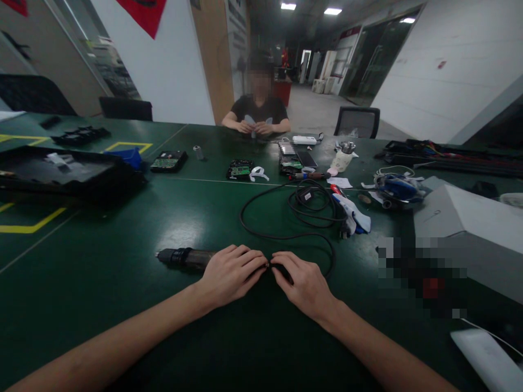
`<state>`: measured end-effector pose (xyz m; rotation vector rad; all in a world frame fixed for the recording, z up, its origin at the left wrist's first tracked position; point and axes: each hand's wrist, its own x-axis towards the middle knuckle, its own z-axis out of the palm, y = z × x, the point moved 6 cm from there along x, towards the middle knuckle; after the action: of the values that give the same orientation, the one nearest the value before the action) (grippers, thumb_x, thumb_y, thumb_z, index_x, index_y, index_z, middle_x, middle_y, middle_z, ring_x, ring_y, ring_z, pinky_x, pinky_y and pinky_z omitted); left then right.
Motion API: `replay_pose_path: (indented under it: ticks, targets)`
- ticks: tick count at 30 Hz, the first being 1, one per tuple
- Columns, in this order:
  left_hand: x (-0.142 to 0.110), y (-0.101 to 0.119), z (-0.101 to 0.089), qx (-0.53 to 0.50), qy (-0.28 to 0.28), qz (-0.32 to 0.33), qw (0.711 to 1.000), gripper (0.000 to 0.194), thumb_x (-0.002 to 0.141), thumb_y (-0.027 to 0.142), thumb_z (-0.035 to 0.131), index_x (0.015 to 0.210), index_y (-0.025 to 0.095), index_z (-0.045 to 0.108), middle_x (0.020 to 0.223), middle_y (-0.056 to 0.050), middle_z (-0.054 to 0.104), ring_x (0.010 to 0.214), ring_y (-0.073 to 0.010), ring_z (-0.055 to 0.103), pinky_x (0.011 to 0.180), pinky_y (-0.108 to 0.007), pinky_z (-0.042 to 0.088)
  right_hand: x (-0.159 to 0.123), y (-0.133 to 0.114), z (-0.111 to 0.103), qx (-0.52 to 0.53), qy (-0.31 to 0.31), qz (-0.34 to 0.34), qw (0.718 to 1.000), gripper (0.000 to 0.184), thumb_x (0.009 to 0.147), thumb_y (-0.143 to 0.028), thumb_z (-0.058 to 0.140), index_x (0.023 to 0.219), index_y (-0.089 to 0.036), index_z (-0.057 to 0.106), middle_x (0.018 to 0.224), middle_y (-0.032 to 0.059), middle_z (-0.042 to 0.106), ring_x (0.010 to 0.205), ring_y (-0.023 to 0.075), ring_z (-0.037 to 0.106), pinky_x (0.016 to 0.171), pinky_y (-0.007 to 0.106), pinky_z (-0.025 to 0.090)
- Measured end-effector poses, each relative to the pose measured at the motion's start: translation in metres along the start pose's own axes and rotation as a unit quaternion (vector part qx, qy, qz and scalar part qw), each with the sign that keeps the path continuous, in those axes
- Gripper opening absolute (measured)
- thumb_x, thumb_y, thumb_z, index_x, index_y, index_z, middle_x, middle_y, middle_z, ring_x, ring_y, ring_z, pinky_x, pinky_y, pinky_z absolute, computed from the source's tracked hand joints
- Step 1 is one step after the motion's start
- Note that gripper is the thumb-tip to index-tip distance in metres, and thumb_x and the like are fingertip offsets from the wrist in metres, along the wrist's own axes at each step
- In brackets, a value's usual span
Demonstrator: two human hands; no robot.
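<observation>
A dark electric screwdriver lies on its side on the green table, its bit end pointing left. My left hand is closed over its rear part, which the fingers hide. Just to the right, my right hand pinches the end of a black power cable. The fingertips of both hands almost meet at the tool's rear end. Whether the cable's plug sits in the tool or apart from it is hidden. From my right hand the cable runs up into loose coils around a black box with a white label.
Past the coils lie a glove, a second screwdriver and circuit-board units. A black tray stands left, a white box right. Across the green table sits a person holding something grey.
</observation>
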<state>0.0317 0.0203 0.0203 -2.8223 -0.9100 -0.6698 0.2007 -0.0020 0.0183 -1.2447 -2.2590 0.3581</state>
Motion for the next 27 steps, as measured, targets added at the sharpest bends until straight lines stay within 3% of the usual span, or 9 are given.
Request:
replay_pose_path:
  ticks: [3,9,14,20,27]
  targets:
    - [0.0004,-0.0013,0.0004,0.004,-0.004,-0.020,1.000,0.023,0.103,0.038,0.054,0.115,0.024,0.068,0.112,-0.003,0.073,0.093,-0.0190,0.067,0.081,-0.035,0.048,-0.0004,0.0012,-0.0002,0.015,-0.002,0.006,1.000,0.024,0.103,-0.022,0.056,0.127,-0.023,0.060,0.123,0.0081,0.071,0.103,0.0232,0.074,0.089,0.037,0.062]
    - [-0.0014,0.0008,0.0015,-0.014,-0.006,0.008,1.000,0.027,0.101,0.034,0.056,0.127,0.028,0.064,0.122,-0.001,0.072,0.099,-0.0189,0.067,0.083,-0.035,0.048,-0.0005,0.0025,0.0013,0.017,-0.009,0.007,1.000,0.021,0.104,-0.020,0.055,0.123,-0.023,0.061,0.124,0.0079,0.071,0.107,0.0236,0.073,0.092,0.038,0.061]
    - [-0.0013,-0.0028,0.0038,-0.011,-0.009,-0.033,0.999,0.021,0.102,0.038,0.056,0.114,0.024,0.066,0.114,-0.002,0.074,0.095,-0.0191,0.067,0.082,-0.036,0.048,0.0000,0.0013,0.0031,0.021,-0.017,0.003,1.000,0.020,0.104,-0.020,0.054,0.123,-0.024,0.061,0.132,0.0078,0.069,0.115,0.0245,0.071,0.097,0.040,0.060]
    - [-0.0012,0.0002,0.0002,-0.030,-0.011,0.000,1.000,0.028,0.102,0.033,0.055,0.128,0.028,0.063,0.126,0.000,0.071,0.103,-0.0197,0.066,0.084,-0.036,0.047,-0.0004,0.0036,0.0050,0.021,-0.025,0.020,0.999,0.022,0.104,-0.021,0.055,0.125,-0.024,0.060,0.124,0.0058,0.072,0.107,0.0230,0.073,0.093,0.037,0.059]
    - [-0.0001,-0.0031,0.0037,-0.038,-0.001,-0.053,0.998,0.018,0.102,0.038,0.057,0.112,0.025,0.066,0.111,0.001,0.075,0.095,-0.0188,0.069,0.081,-0.036,0.047,-0.0006,0.0047,0.0062,0.007,-0.022,0.029,0.999,0.018,0.103,-0.022,0.056,0.121,-0.024,0.060,0.123,0.0048,0.073,0.107,0.0229,0.074,0.094,0.037,0.058]
